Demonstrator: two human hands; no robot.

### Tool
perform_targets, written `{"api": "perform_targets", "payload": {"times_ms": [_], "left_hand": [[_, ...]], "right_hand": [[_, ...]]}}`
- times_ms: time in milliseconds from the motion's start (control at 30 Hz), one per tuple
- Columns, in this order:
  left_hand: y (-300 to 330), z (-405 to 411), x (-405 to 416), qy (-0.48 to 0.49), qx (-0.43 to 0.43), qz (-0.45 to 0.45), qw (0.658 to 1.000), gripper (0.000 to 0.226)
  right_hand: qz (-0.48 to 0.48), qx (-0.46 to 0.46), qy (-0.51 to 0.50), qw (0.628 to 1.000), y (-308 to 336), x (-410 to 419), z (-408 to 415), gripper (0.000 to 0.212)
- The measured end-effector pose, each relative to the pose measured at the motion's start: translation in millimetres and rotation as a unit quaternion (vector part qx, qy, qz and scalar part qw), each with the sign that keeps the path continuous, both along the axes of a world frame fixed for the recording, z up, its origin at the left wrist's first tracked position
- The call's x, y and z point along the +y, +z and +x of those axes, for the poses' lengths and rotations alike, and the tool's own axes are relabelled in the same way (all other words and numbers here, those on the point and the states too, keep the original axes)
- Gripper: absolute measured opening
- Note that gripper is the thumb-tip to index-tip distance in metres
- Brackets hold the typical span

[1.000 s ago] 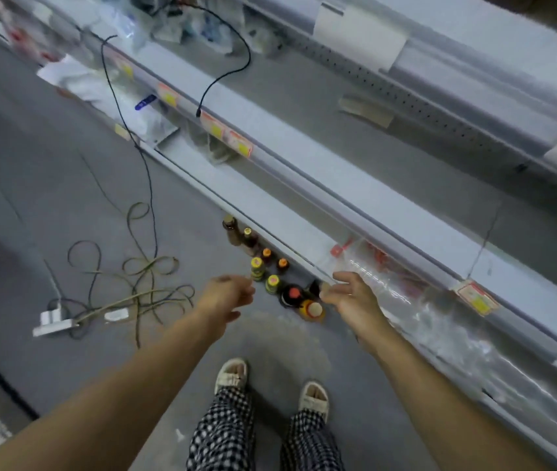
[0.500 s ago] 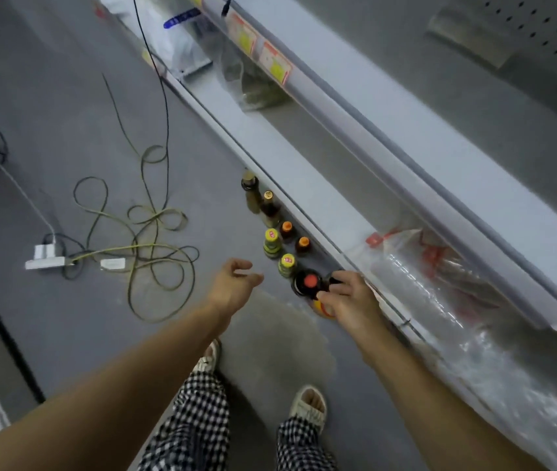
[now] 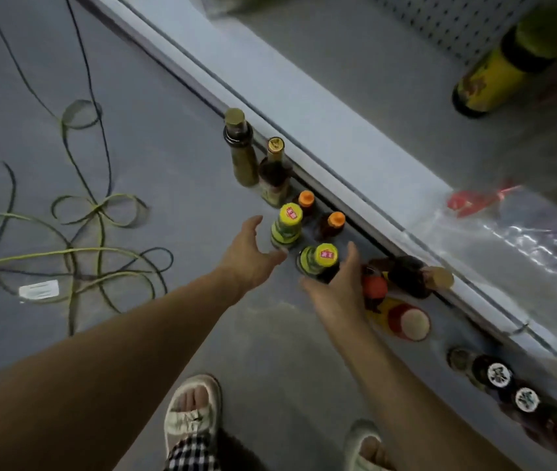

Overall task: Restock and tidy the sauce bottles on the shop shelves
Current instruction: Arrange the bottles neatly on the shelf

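Observation:
Several sauce bottles stand on the grey floor along the foot of the bottom shelf (image 3: pixel 321 107). My right hand (image 3: pixel 336 290) curls round the nearer yellow-capped bottle (image 3: pixel 319 261), thumb on its left and fingers on its right. My left hand (image 3: pixel 248 254) is spread open just left of the farther yellow-capped bottle (image 3: pixel 287 224), fingertips close to its base. Behind these stand two orange-capped bottles (image 3: pixel 335 222), a dark gold-capped bottle (image 3: pixel 274 166) and a tall olive bottle (image 3: pixel 238 144). One yellow-labelled bottle (image 3: pixel 496 71) stands on the shelf.
Right of my right hand are a red-capped bottle (image 3: pixel 374 287), a tipped dark bottle (image 3: pixel 411 277), a red-and-white cap (image 3: pixel 410 322) and black-capped bottles (image 3: pixel 499 374). A clear plastic bag (image 3: pixel 515 232) lies on the shelf. Cables (image 3: pixel 83 215) loop on the floor left. My sandalled feet (image 3: pixel 192 413) are below.
The view has dropped much closer to the floor bottles. My right hand moved from the red-capped bottles to the nearer yellow-capped bottle. My left hand reached forward toward the farther yellow-capped one.

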State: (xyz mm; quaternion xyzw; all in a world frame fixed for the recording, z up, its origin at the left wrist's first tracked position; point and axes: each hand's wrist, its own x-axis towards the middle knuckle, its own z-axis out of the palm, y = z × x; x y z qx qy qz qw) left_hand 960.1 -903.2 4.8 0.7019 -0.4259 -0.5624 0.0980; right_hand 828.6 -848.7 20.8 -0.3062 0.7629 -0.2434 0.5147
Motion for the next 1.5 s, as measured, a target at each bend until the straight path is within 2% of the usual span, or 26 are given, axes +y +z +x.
{"api": "perform_targets", "payload": {"times_ms": [167,367,533,800,867,1033,1133,1233,1400,1500], "left_hand": [[-54.4,-8.5,-28.3,-0.029,0.034,-0.074,0.996,0.081],[-76.7,-25.6,-42.8,-0.073,0.031,-0.141,0.987,0.044],[-76.2,-8.4,-32.9,-0.071,0.052,-0.154,0.984,0.038],[-74.9,45.3,-10.8,-0.032,0.026,-0.161,0.986,0.021],[-76.9,53.3,-10.5,-0.012,0.036,-0.154,0.987,0.024],[-89.2,54.4,-24.1,0.08,0.106,-0.108,0.985,0.027],[-96.7,46.8,-35.1,0.095,0.111,-0.116,0.982,0.037],[-98.1,46.2,-43.4,0.102,0.107,-0.114,0.982,0.042],[-72.1,55.5,-44.1,0.166,0.098,-0.122,0.974,0.032],[-34.8,55.8,-41.2,0.197,0.072,-0.142,0.967,0.019]], "right_hand": [[-0.018,0.031,-0.073,0.997,-52.8,-10.2,12.3,0.092],[-0.094,0.055,-0.16,0.981,-85.4,-15.0,16.6,0.058],[-0.113,0.086,-0.12,0.983,-88.3,-13.7,22.4,0.039],[-0.115,0.098,-0.026,0.988,-91.4,-14.4,22.4,0.032],[-0.123,0.086,-0.029,0.988,-97.8,-19.5,21.0,0.026],[-0.133,0.053,-0.064,0.988,-125.3,-41.9,19.3,0.045],[-0.15,0.029,-0.076,0.985,-135.1,-54.7,19.1,0.051],[-0.158,0.043,-0.068,0.984,-136.6,-63.6,14.5,0.046],[-0.166,0.032,-0.073,0.983,-109.1,-72.6,5.9,0.024],[-0.168,0.003,-0.078,0.983,-64.6,-78.2,3.6,0.025]]}}
